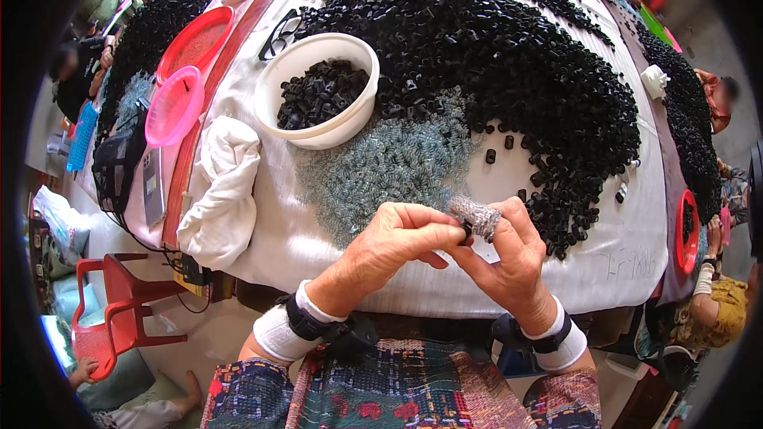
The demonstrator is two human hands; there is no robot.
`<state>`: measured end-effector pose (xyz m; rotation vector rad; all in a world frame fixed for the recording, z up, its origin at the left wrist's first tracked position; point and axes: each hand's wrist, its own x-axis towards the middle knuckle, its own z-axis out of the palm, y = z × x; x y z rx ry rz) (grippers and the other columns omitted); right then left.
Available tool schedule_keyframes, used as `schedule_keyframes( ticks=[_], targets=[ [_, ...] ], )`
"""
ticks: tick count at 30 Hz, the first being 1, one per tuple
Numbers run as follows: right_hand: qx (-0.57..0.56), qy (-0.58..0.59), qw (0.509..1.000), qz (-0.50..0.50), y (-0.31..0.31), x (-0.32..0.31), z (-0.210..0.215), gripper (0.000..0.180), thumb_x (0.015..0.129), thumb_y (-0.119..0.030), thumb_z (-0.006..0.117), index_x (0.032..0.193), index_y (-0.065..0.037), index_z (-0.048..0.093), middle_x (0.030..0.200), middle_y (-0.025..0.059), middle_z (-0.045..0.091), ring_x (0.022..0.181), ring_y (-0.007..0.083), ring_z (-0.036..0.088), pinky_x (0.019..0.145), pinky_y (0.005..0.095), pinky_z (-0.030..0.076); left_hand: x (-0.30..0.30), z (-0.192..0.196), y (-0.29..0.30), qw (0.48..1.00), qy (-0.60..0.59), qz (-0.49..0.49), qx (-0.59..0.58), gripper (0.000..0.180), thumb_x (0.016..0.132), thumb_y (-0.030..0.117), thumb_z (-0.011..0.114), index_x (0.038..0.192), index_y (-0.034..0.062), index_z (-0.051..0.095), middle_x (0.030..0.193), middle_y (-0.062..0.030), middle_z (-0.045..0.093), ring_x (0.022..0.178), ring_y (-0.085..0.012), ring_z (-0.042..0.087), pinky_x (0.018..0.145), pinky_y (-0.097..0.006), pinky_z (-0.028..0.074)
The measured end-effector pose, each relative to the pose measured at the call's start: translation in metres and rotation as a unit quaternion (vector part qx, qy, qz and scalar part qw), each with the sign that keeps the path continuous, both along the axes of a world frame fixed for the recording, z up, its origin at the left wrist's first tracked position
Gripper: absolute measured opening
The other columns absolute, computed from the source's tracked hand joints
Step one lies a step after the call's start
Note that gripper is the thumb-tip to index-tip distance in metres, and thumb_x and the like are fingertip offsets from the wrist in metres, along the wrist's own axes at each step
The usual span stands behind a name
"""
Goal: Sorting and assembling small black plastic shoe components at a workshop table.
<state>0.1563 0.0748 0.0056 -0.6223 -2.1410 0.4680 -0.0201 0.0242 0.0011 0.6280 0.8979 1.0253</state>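
My left hand (391, 240) and my right hand (509, 260) meet above the front of the white-covered table (441, 286). A small black plastic part (466, 229) is pinched between their fingertips, mostly hidden by them. The right index finger wears a grey knitted finger cover (474, 217). Just beyond the hands spreads a heap of thin silvery coil springs (389, 171). Behind and to the right lies a large pile of small black plastic parts (509, 56), with several loose ones nearer me. Whether a spring is also in my fingers, I cannot tell.
A white bowl (318, 139) of black parts stands left of the springs. Beside it are a bundled white cloth (221, 191), black-framed glasses (280, 34), a pink basket (173, 107) and a red tray (195, 44). Other people (711, 314) sit around. A red chair (119, 302) stands left.
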Motion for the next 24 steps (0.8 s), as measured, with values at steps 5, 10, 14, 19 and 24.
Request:
schedule_keyframes(
  ticks=[5, 10, 14, 19, 24],
  targets=[
    [0.011, -0.002, 1.000, 0.004, -0.003, -0.001, 0.007, 0.042, 0.059, -0.004, 0.080, 0.097, 0.004, 0.064, 0.086, 0.0127, 0.057, 0.072, 0.0273, 0.055, 0.059, 0.0352, 0.047, 0.001, 0.004, -0.002, 0.999, 0.024, -0.010, 0.035, 0.022, 0.086, 0.021, 0.070, 0.097, 0.0022, 0.072, 0.088, -0.0047, 0.070, 0.078, -0.0095, 0.063, 0.068, -0.024, 0.053],
    [0.029, -0.022, 0.999, 0.004, -0.004, 0.003, 0.007, 0.034, 0.058, -0.004, 0.079, 0.086, 0.004, 0.062, 0.083, 0.0128, 0.056, 0.070, 0.0283, 0.054, 0.058, 0.0369, 0.047, 0.003, 0.009, -0.004, 0.998, 0.051, -0.026, 0.038, 0.022, 0.086, 0.021, 0.069, 0.097, 0.0021, 0.072, 0.088, -0.0049, 0.070, 0.078, -0.0095, 0.063, 0.066, -0.024, 0.053],
    [0.060, -0.033, 0.998, -0.006, -0.006, 0.005, 0.007, 0.031, 0.058, -0.003, 0.078, 0.082, 0.003, 0.060, 0.081, 0.0124, 0.055, 0.067, 0.0283, 0.054, 0.057, 0.0369, 0.047, 0.005, 0.008, -0.006, 0.997, 0.055, -0.034, 0.039, 0.023, 0.087, 0.022, 0.069, 0.099, 0.0017, 0.071, 0.088, -0.0050, 0.070, 0.078, -0.0094, 0.063, 0.065, -0.025, 0.053],
    [0.034, -0.051, 0.998, 0.023, -0.010, 0.005, 0.005, 0.032, 0.061, -0.006, 0.077, 0.087, 0.003, 0.061, 0.081, 0.0127, 0.056, 0.070, 0.0285, 0.055, 0.061, 0.0367, 0.048, 0.000, 0.010, -0.010, 0.994, 0.082, -0.059, 0.029, 0.025, 0.087, 0.023, 0.068, 0.099, 0.0012, 0.071, 0.086, -0.0042, 0.069, 0.079, -0.0093, 0.063, 0.065, -0.025, 0.053],
    [-0.047, -0.029, 0.998, -0.028, 0.013, 0.023, 0.019, 0.036, 0.072, -0.005, 0.073, 0.106, 0.004, 0.062, 0.087, 0.0159, 0.060, 0.083, 0.0312, 0.059, 0.072, 0.0367, 0.051, -0.011, 0.018, -0.002, 0.998, 0.042, 0.040, 0.009, 0.027, 0.090, 0.024, 0.065, 0.102, 0.0008, 0.068, 0.089, -0.0082, 0.071, 0.076, -0.0133, 0.067, 0.064, -0.026, 0.055]
  ],
)
